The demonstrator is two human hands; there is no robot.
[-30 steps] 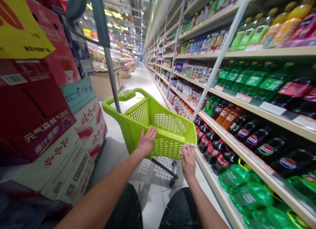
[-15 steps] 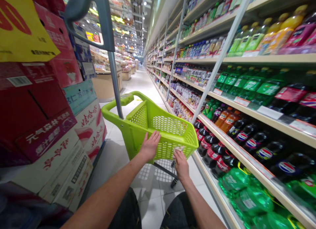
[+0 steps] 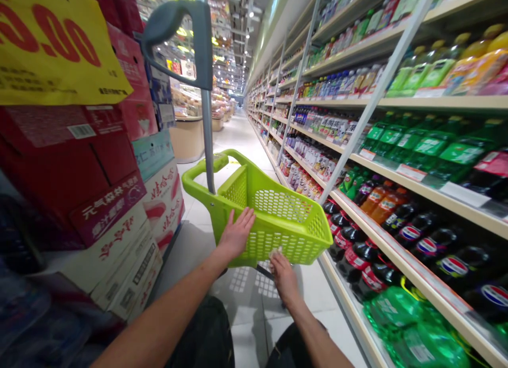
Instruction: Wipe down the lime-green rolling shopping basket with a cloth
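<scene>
In front of me stands a lime-green shopping basket cart [image 3: 286, 235] with perforated plastic walls and a grey upright handle [image 3: 204, 50]. My left hand [image 3: 237, 233] lies against its near side wall, fingers stretched out. Lower and to the right, my right hand [image 3: 282, 272] pinches a small crumpled whitish wipe [image 3: 275, 253] against the same wall. Its exact material cannot be made out. Nothing shows inside the visible part of the basket.
On the right, long shelves [image 3: 413, 172] carry soda bottles [image 3: 456, 267] in rows, with green bottle packs [image 3: 413, 320] at the bottom. Stacked drink cartons [image 3: 95, 172] under a yellow price sign [image 3: 59, 50] stand close on the left. A tiled aisle [image 3: 234, 129] runs ahead.
The right hand with the wipe has slid leftward along the basket wall. My left hand stays on the wall. The view has shifted, so the cart sits farther right in the picture.
</scene>
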